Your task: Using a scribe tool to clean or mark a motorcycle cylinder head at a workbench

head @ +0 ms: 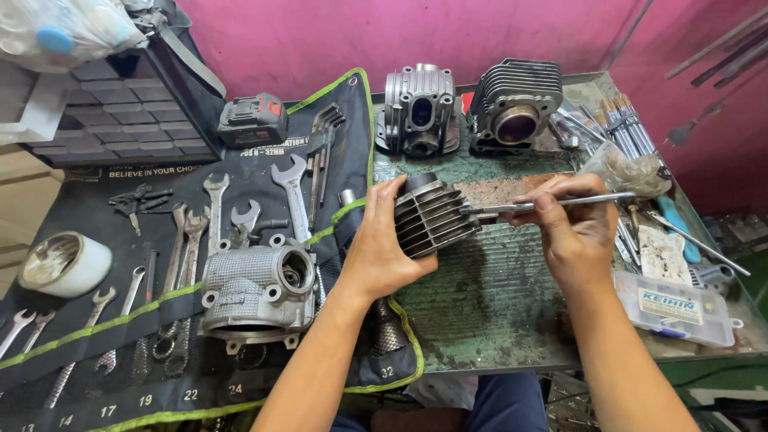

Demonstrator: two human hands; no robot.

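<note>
Held above the worn green metal bench at mid-frame: a grey finned metal engine cylinder, fins running across, its long axis lying roughly level and tilted up toward the back-left. Gripped from the left end by the left hand — fingers curled over the top edge, thumb below, closed firmly round it. Just to the right, the right hand, fingers pinched shut on a slim flat silvery metal tool; long axis of that tool nearly horizontal, tip touching the right side of the cylinder at the fins. Cylinder thus lying left of the right fingertips, tool pointing straight into it (left hand the nearer, being in contact).

At the bench's right edge, near the right wrist: a shallow clear plastic box with a pale rectangular label printed in blue. On the left, a black tool roll with yellow-green trim, white numerals along its pockets and white lettering near the top, spanners laid in it. Top left, a crumpled clear plastic bag showing a blue cap. Behind, against the pink wall — two more grey engine castings.
</note>
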